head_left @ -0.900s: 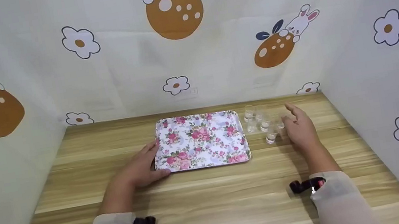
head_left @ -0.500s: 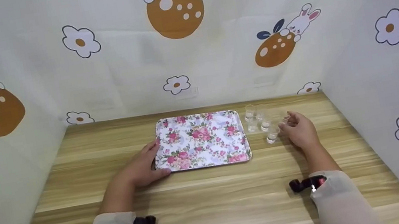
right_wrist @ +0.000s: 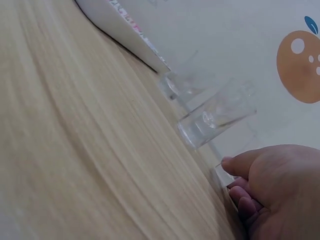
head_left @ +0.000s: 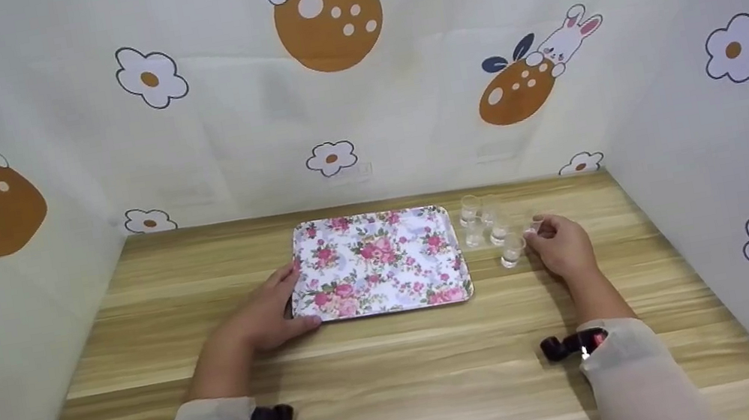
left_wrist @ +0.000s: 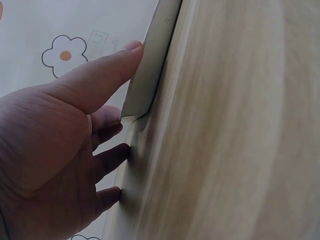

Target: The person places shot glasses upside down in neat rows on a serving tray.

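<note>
A white tray [head_left: 376, 263] with pink flowers lies on the table. At its near left corner rests my left hand [head_left: 266, 312], thumb [left_wrist: 127, 57] along the front side and relaxed fingers by the left side. To the tray's right stand several small clear shot glasses [head_left: 510, 257], close together and upright. My right hand [head_left: 565, 248] pinches the rightmost shot glass [right_wrist: 225, 176] low down between thumb and fingers; most of that glass is hidden behind the hand. In the right wrist view another shot glass [right_wrist: 212, 120] stands between this hand and the tray.
The wood-grain table [head_left: 405, 395] is enclosed at the back and both sides by pale cloth walls [head_left: 232, 135] printed with rabbits, oranges and flowers. A black wrist camera [head_left: 274, 418] sits on the left sleeve, and another wrist camera [head_left: 556, 348] on the right.
My right hand has lowered from raised, spread fingers to pinching the rightmost shot glass. My left hand and the tray have stayed in place.
</note>
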Tool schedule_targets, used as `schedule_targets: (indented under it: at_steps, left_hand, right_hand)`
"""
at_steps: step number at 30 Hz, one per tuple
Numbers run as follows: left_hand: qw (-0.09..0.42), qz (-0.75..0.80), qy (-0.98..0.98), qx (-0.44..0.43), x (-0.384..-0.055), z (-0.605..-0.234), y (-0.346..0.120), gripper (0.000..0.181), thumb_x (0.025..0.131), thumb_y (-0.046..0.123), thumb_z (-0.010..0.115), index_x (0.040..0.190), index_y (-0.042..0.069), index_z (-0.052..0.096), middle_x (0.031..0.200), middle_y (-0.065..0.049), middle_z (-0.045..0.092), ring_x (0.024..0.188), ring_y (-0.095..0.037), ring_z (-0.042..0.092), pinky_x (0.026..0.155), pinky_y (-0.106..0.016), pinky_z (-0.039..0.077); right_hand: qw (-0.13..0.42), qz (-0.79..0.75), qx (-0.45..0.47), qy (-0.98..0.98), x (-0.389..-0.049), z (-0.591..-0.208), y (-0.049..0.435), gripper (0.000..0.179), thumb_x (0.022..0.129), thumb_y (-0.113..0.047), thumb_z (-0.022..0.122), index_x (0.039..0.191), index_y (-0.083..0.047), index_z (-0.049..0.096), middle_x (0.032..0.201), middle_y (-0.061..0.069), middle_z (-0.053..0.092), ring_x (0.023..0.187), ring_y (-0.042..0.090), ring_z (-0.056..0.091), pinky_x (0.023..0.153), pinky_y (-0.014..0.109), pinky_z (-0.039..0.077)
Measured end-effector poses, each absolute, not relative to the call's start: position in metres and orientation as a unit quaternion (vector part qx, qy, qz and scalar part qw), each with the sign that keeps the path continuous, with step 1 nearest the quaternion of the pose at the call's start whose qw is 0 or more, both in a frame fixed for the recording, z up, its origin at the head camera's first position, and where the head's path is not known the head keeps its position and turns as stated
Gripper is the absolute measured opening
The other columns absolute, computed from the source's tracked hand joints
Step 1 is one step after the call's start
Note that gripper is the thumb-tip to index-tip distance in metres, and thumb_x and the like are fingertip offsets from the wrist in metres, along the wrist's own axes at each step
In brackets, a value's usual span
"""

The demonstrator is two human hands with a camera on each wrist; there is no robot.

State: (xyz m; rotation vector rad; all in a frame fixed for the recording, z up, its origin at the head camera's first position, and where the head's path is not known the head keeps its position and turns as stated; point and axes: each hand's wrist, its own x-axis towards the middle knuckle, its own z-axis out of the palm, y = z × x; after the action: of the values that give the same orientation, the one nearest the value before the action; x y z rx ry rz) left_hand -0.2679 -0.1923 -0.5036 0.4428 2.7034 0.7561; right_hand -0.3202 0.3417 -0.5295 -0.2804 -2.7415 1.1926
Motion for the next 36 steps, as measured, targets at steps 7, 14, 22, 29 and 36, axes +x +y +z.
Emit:
schedule_targets:
  at_steps: [7, 14, 22, 29, 36]
  left_hand:
    - [0.145, 0.259, 0.941, 0.160, -0.267, -0.503, -0.191, 0.107, 0.097, 0.056, 0.074, 0.172, 0.008, 0.015, 0.183, -0.013, 0.008, 0.166, -0.048, 0.015, 0.135, -0.065, 0.018]
    - [0.140, 0.261, 0.942, 0.161, -0.263, -0.500, -0.190, 0.105, 0.097, 0.054, 0.074, 0.172, 0.007, 0.017, 0.182, -0.013, 0.010, 0.166, -0.047, 0.016, 0.135, -0.064, 0.019]
    - [0.137, 0.258, 0.943, 0.160, -0.263, -0.499, -0.188, 0.105, 0.097, 0.055, 0.074, 0.172, 0.007, 0.017, 0.182, -0.014, 0.010, 0.166, -0.048, 0.016, 0.134, -0.066, 0.018]
    - [0.151, 0.261, 0.941, 0.155, -0.263, -0.500, -0.188, 0.106, 0.097, 0.055, 0.073, 0.173, 0.009, 0.015, 0.183, -0.013, 0.007, 0.165, -0.049, 0.014, 0.134, -0.066, 0.017]
    - [0.158, 0.267, 0.939, 0.150, -0.262, -0.495, -0.189, 0.108, 0.096, 0.054, 0.075, 0.173, 0.010, 0.013, 0.183, -0.011, 0.005, 0.167, -0.047, 0.012, 0.135, -0.065, 0.016]
  right_hand:
    - [0.072, 0.413, -0.099, -0.902, -0.320, -0.528, 0.341, 0.050, 0.103, -0.026, 0.068, 0.145, -0.001, 0.062, 0.136, 0.024, 0.070, 0.128, 0.035, 0.066, 0.114, 0.046, 0.052]
    - [0.088, 0.423, -0.103, -0.896, -0.318, -0.525, 0.339, 0.047, 0.102, -0.029, 0.070, 0.140, -0.001, 0.066, 0.133, 0.023, 0.071, 0.128, 0.036, 0.067, 0.112, 0.046, 0.054]
    - [0.122, 0.459, -0.127, -0.871, -0.316, -0.510, 0.333, 0.046, 0.102, -0.029, 0.072, 0.140, -0.004, 0.067, 0.133, 0.020, 0.072, 0.126, 0.031, 0.068, 0.107, 0.037, 0.055]
    - [0.133, 0.491, -0.114, -0.854, -0.311, -0.490, 0.316, 0.044, 0.100, -0.028, 0.075, 0.139, -0.006, 0.070, 0.129, 0.016, 0.072, 0.119, 0.024, 0.067, 0.086, 0.011, 0.053]
    - [0.121, 0.524, -0.057, -0.841, -0.304, -0.473, 0.275, 0.040, 0.097, -0.023, 0.079, 0.132, -0.003, 0.073, 0.118, 0.017, 0.075, 0.108, 0.017, 0.069, 0.084, 0.008, 0.055]
